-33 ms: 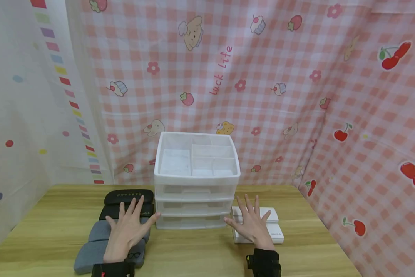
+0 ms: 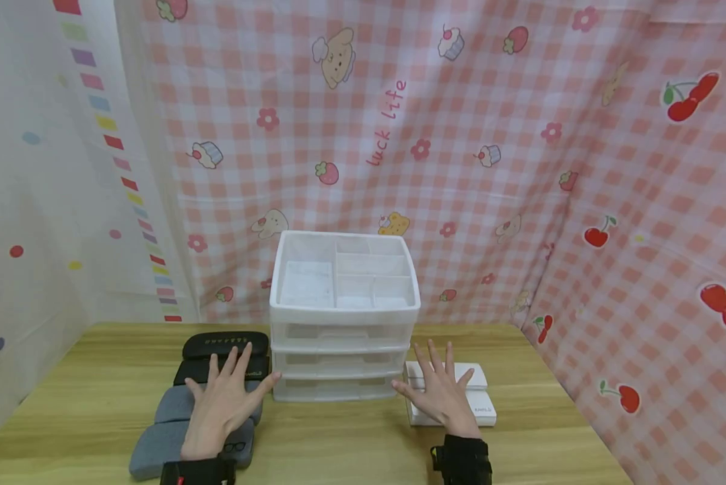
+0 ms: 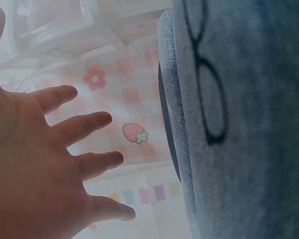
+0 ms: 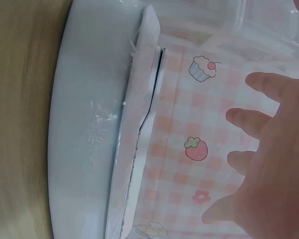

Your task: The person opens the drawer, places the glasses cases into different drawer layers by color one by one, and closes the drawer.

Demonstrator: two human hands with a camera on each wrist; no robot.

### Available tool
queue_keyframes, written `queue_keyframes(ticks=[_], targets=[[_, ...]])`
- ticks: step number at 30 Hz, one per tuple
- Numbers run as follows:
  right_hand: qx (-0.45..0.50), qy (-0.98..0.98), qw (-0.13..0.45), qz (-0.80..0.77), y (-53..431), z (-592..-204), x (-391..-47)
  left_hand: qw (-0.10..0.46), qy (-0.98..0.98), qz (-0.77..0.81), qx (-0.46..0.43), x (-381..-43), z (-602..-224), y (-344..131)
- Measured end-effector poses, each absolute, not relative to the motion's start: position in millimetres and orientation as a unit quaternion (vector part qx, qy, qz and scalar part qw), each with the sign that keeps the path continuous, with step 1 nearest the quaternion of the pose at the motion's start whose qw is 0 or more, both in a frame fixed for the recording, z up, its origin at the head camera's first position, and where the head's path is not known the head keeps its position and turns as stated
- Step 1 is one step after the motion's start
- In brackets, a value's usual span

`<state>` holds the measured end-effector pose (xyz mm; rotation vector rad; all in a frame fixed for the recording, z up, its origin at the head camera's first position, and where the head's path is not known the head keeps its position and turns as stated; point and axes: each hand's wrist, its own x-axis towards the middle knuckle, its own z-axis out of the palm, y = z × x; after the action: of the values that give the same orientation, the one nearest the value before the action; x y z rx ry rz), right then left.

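My left hand (image 2: 220,401), fingers spread and nothing in its grasp, hovers over a row of glasses cases on the left. Nearest is a grey fabric glasses case (image 2: 159,448) printed with a glasses outline, also large in the left wrist view. Beyond it lie another grey case (image 2: 172,405), a black case (image 2: 188,372) and a black case with rounded ends (image 2: 223,342). On the right, my right hand (image 2: 443,397), equally spread and holding nothing, is above two white cases: a nearer one (image 2: 483,409) and a farther one (image 2: 471,377). The hand partly hides both.
Between the hands, towards the back, stands a white drawer organizer (image 2: 345,315) with three see-through drawers, all closed, and a divided top tray. It rests on a wood-grain table (image 2: 333,444). A pink checked curtain (image 2: 363,121) hangs behind and along the right side.
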<state>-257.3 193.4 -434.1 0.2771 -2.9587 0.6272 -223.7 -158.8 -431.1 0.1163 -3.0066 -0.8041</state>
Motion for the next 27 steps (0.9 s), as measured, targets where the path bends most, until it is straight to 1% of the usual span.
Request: queue_keyframes(ticks=[9,15,18,21,23,27], targets=[[0.091,-0.972,0.054,0.21,195,-436,-258,0.008,-0.965,-0.26,0.034,-225,-432,-158],[0.086,-0.963,0.074,0.243,196,-433,-261,0.01,-0.965,-0.261,0.031,-225,-431,-159],[0.077,-0.946,0.08,0.305,195,-429,-260,0.018,-0.965,-0.261,0.024,-225,-430,-159],[0.068,-0.92,0.08,0.377,192,-424,-260,0.037,-0.963,-0.268,0.015,-225,-429,-159],[0.052,-0.898,0.091,0.428,189,-420,-259,0.049,-0.96,-0.276,0.008,-224,-427,-158],[-0.006,-0.799,0.093,0.594,179,-414,-257,0.072,-0.953,-0.293,0.003,-222,-423,-157]])
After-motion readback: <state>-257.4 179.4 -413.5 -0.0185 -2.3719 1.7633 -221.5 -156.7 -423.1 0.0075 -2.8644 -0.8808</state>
